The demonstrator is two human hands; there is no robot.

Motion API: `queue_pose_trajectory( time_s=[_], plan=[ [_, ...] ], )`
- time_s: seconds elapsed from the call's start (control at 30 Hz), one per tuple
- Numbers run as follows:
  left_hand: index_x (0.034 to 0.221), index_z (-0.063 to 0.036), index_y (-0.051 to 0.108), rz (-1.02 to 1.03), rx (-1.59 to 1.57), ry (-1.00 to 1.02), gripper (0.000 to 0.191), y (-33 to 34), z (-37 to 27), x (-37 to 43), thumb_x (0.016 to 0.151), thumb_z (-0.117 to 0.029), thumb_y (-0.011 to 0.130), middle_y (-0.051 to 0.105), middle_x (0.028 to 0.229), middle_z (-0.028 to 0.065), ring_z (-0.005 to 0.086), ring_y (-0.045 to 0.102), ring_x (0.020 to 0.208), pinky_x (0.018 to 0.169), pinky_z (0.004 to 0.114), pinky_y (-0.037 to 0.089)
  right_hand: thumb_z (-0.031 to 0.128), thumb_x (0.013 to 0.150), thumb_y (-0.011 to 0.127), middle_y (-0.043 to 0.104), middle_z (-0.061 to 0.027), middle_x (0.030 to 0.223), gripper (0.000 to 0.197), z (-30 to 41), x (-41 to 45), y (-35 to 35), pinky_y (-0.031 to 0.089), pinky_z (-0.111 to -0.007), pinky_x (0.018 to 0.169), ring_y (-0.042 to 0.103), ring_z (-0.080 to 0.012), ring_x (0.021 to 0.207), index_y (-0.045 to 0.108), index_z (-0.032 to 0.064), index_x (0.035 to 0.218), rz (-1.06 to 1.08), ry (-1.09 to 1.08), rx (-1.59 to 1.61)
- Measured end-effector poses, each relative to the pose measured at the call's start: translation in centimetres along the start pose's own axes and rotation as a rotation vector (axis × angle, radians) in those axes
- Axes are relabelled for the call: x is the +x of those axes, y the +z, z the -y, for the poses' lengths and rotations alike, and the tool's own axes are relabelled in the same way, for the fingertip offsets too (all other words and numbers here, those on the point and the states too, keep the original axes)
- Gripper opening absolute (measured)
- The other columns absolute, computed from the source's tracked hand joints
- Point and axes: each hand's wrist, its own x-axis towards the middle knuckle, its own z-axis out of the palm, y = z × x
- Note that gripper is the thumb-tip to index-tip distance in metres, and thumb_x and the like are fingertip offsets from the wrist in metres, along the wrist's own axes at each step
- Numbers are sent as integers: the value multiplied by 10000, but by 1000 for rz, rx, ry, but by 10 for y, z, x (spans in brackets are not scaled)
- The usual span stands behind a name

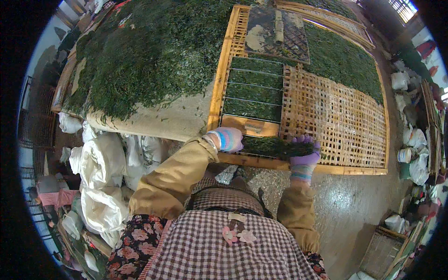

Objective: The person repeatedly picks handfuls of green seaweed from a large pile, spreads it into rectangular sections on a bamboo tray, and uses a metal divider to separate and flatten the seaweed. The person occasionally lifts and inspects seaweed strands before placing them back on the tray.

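My left hand (229, 139), in a striped knit glove, is closed at the front left corner of a divided metal frame (256, 86). Whether its fingers grip anything is hidden. My right hand (305, 159), in a purple and striped glove, cups a dark clump of chopped green leaves (297, 149) between fingers and palm. This clump lies at the right end of the frame's front slot. A wooden block (250, 126) with a handle sits in the slot behind. Further slots hold flattened leaves. Beneath the frame is a woven bamboo tray (336, 119) with a wooden border.
Loose green leaves (150, 59) are heaped on a pale mat (175, 115) to the left. A worn board (276, 33) lies across the tray's far part, beside more leaves (339, 59). White sacks (101, 161) stand at lower left. A wooden-framed crate (381, 250) stands at lower right.
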Motion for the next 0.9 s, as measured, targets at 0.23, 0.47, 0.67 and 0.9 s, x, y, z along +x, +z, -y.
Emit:
queue_pose_trajectory(
  time_s=[0.23, 0.47, 0.67, 0.9],
  plan=[
    [782, -8, 731, -18, 33, -62, 368, 3, 11, -7, 834, -338, 578, 683, 808, 229, 405, 669, 797, 750, 480, 520, 305, 930, 558, 658, -106, 860, 321, 110, -48, 25, 529, -469, 678, 641, -281, 733, 643, 45, 1098, -224, -127, -1351],
    [869, -37, 749, -24, 104, -15, 286, 2, 10, -12, 813, -262, 582, 702, 912, 209, 383, 686, 885, 759, 469, 539, -27, 733, 533, 634, -168, 1138, 419, 21, -121, 60, 495, -404, 890, 625, -348, 1019, 646, 52, 1128, 509, -795, -1730],
    [872, -14, 741, -34, 51, -16, 310, -1, 7, -12, 838, -273, 573, 706, 909, 205, 378, 687, 879, 764, 457, 539, 152, 797, 580, 535, -185, 1328, 493, -114, -129, 49, 367, -506, 1068, 478, -394, 1256, 535, 28, 1272, 903, -954, -2156],
    [1096, -9, 682, -301, -110, 84, 432, -3, 33, -48, 859, -359, 596, 705, 925, 189, 387, 678, 833, 801, 464, 536, 367, 916, 563, 442, -192, 1447, 586, -118, -124, 39, 275, -507, 1128, 388, -367, 1360, 463, 35, 1388, 875, -812, -2382]
  ],
)
